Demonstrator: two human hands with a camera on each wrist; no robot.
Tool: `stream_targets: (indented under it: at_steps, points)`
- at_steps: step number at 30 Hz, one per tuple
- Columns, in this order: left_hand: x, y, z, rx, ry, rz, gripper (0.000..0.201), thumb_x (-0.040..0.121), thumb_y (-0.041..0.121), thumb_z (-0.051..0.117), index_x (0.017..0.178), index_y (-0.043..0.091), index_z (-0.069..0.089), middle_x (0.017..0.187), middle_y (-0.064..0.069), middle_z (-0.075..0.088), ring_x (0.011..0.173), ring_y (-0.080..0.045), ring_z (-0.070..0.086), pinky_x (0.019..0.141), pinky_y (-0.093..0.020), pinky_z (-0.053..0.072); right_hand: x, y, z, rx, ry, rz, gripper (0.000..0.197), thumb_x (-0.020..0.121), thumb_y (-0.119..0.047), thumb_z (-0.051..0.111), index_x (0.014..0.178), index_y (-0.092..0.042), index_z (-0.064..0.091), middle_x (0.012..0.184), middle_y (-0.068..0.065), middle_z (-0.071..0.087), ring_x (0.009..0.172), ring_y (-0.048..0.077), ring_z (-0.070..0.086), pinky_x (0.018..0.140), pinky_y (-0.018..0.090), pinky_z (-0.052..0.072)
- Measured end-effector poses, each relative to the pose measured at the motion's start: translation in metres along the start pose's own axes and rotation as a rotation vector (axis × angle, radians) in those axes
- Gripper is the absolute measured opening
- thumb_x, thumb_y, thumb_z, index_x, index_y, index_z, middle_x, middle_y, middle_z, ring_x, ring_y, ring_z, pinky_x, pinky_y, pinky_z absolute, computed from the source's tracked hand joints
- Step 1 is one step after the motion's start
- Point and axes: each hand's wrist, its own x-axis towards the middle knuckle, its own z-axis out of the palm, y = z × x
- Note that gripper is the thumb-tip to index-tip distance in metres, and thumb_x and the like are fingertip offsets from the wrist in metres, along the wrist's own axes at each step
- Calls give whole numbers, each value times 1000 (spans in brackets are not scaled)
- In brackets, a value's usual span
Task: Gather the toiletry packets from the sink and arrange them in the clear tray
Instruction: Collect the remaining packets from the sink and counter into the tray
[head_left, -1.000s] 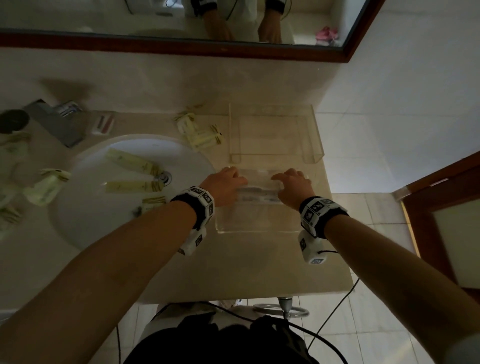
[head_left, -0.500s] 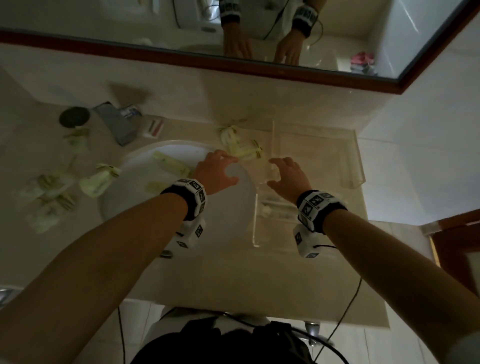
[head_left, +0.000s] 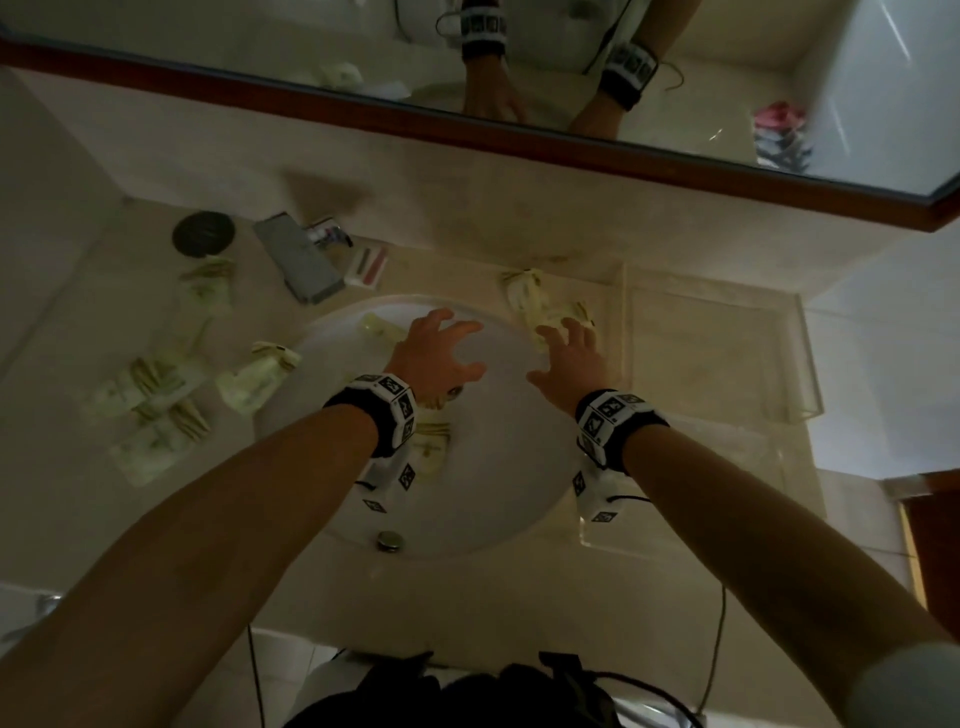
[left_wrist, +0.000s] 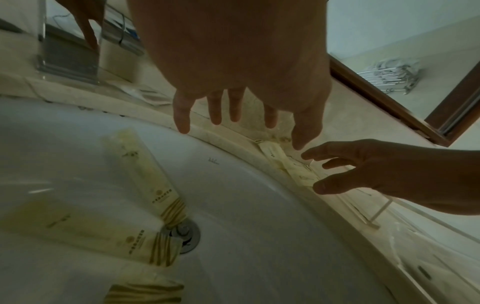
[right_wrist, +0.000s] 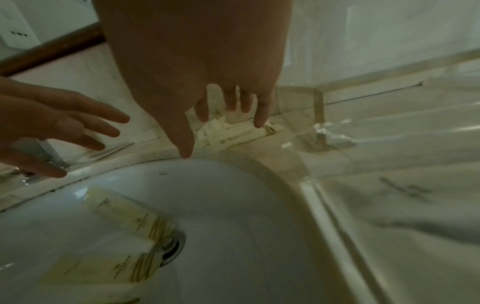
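toiletry packets (left_wrist: 145, 185): three lie in the white sink (head_left: 493, 467) around its drain; two more (head_left: 540, 306) on the counter at the basin's 1 o'clock | left hand (head_left: 436, 353): above the basin, fingers spread, empty | right hand (head_left: 571, 364): fingers wide, over the rim packets, holding nothing | clear tray (head_left: 800, 332): at 3 o'clock of the sink

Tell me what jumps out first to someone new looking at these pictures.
Two bare hands, left hand and right hand, hover open above the round white sink basin. Pale yellow toiletry packets lie by its drain. The clear acrylic tray sits on the counter to the right.
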Motion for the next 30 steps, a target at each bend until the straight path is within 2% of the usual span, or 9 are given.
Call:
stream_targets:
  at_steps: [4, 7, 10, 12, 15, 18, 21, 26, 30]
  points:
    - [11, -9, -1, -38, -27, -7, 62, 83, 48, 63, 140, 37, 39, 155, -2, 20, 143, -26, 17, 115, -45, 26, 17, -7, 4, -9, 41, 73, 71, 85, -36, 65, 145, -21, 29, 155, 11, 15, 142, 33, 17, 112, 47, 30]
    - [19, -13, -1, -56, -40, -7, 63, 83, 48, 63, 141, 36, 39, 156, -2, 19, 143, -25, 16, 115, -47, 26, 29, -11, 6, -8, 51, 137, 73, 82, -37, 69, 141, -15, 32, 148, 12, 27, 136, 33, 27, 108, 46, 34]
    - [26, -17, 0, -74, -44, -7, 63, 83, 47, 64, 141, 36, 39, 156, -2, 19, 143, -24, 16, 116, -47, 25, 39, -12, 7, -23, 62, 173, 66, 80, -37, 71, 133, -13, 39, 139, 12, 37, 129, 33, 34, 101, 46, 39]
    - [29, -20, 1, -91, -44, -2, 61, 83, 47, 64, 139, 37, 41, 156, -2, 20, 143, -25, 17, 116, -46, 25, 43, -11, 9, -35, 69, 181, 59, 82, -32, 69, 129, -11, 42, 138, 13, 38, 129, 33, 34, 99, 45, 40]
    - [33, -23, 2, -116, -58, -4, 58, 84, 45, 64, 138, 37, 43, 155, -1, 20, 143, -24, 17, 116, -43, 24, 48, -11, 8, -29, 98, 189, 44, 83, -13, 58, 125, -8, 44, 134, 14, 42, 125, 33, 37, 94, 44, 42]
    - [38, -23, 3, -113, -71, 5, 58, 85, 44, 64, 138, 36, 43, 155, -1, 21, 142, -24, 18, 116, -42, 25, 49, -11, 2, -35, 98, 183, 42, 85, -9, 49, 126, -4, 44, 131, 16, 44, 121, 35, 39, 92, 43, 42]
    - [43, -19, 3, -100, -90, 20, 57, 85, 45, 63, 138, 36, 43, 155, -1, 22, 142, -25, 21, 115, -43, 27, 49, -9, -9, 2, 149, 211, 37, 87, -8, 46, 124, -6, 48, 127, 15, 47, 120, 33, 41, 91, 43, 42]
    - [51, -7, 1, -120, -118, 36, 59, 86, 46, 62, 140, 34, 41, 155, -3, 22, 141, -22, 27, 115, -41, 27, 47, -4, -37, 37, 238, 223, 40, 89, -5, 43, 127, -14, 53, 131, 11, 48, 124, 30, 41, 95, 41, 42]
    - [52, -1, -1, -165, -137, 33, 64, 87, 44, 62, 143, 29, 37, 154, -4, 26, 136, -23, 36, 112, -37, 33, 43, -4, -57, 160, 333, 199, 37, 91, -7, 42, 124, -15, 56, 126, 10, 56, 117, 31, 51, 93, 39, 44]
